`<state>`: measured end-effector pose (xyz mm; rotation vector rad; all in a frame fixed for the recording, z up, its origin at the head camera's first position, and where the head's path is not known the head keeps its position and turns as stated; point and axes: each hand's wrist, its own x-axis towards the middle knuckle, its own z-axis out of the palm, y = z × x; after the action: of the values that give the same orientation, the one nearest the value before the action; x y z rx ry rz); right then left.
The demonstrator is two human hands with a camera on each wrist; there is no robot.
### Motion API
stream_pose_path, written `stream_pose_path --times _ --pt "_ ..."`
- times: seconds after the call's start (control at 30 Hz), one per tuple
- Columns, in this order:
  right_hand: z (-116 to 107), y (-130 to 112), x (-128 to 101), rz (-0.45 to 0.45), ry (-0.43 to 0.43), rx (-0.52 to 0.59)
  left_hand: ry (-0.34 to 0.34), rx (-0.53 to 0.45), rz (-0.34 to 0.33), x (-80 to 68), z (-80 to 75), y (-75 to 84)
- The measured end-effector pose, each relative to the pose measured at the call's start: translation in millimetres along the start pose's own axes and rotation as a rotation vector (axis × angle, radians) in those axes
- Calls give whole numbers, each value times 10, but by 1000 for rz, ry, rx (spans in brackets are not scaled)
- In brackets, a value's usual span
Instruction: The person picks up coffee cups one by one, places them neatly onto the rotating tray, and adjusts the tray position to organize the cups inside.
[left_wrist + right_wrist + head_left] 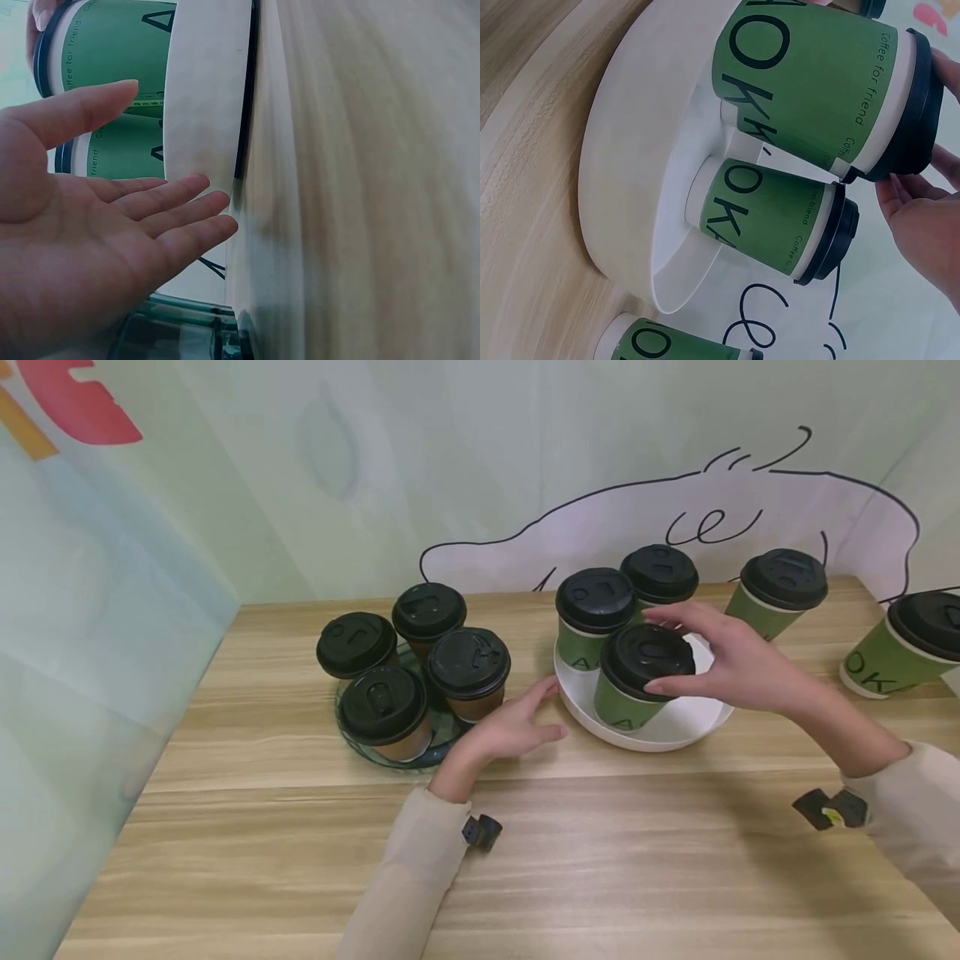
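My right hand grips the black lid of a green paper coffee cup at the near side of a round white tray. In the right wrist view, fingers and thumb hold that lid, and the cup stands inside the tray wall. Two more lidded green cups, a left one and a back one, stand in the tray. My left hand has its fingers extended at the tray's left side. In the left wrist view, its fingertips lie against or close to the tray wall.
Left of my left hand, several brown cups with black lids, one in front, crowd a clear glass plate. Two green cups stand on the wooden table to the right, one behind and one tilted-looking at the edge. A printed backdrop borders the table.
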<state>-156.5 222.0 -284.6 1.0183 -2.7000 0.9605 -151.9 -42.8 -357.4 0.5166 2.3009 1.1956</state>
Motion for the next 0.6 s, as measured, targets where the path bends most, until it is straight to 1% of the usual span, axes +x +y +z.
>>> stream_pose_path --times 0.4,0.6 --pt "39 -11 25 -37 -9 15 -3 -18 13 -4 -7 -1" --pt "55 -10 20 -18 -12 -6 -3 -10 23 -7 -5 0"
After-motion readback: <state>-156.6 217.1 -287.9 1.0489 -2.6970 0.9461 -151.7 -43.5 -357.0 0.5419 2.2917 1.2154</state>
